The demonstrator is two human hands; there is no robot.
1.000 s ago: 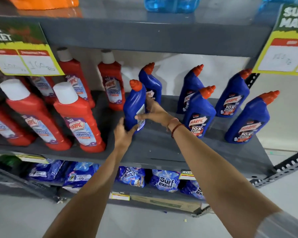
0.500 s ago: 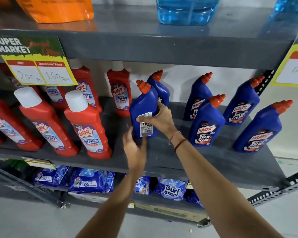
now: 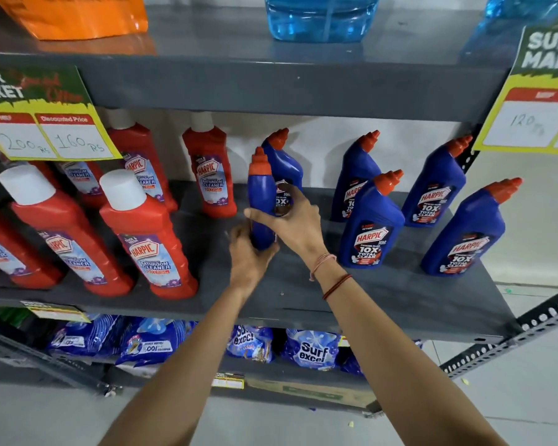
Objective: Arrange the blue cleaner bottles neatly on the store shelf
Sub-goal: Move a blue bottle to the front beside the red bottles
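On the grey shelf (image 3: 384, 294), just right of the nearest back-row red bathroom-cleaner bottle (image 3: 211, 175), both hands hold one blue cleaner bottle (image 3: 261, 194) upright. The right hand (image 3: 292, 220) wraps the bottle's middle, fingers (image 3: 284, 191) curled around its far side and thumb across the front; the left hand (image 3: 248, 252) is clamped around its base. This two-handed hold probably serves to turn the bottle: its narrow edge faces the camera and no label shows, whereas the neighbours present their labels forward. Whether its base touches the shelf cannot be told, since the left hand covers it.

Just behind the held bottle stands a second blue bottle (image 3: 285, 162), its label largely masked by the right hand. Four further blue bottles stand right of the held bottle: two toward the back (image 3: 353, 178) (image 3: 435, 185) and two nearer the front edge (image 3: 369, 226) (image 3: 464, 233), unevenly spaced, which suggests the arranging is unfinished.

Left of the held bottle, other red bottles are partly hidden by a price card (image 3: 45, 123) or cut off at the frame edge. Its handwritten figures are faint.
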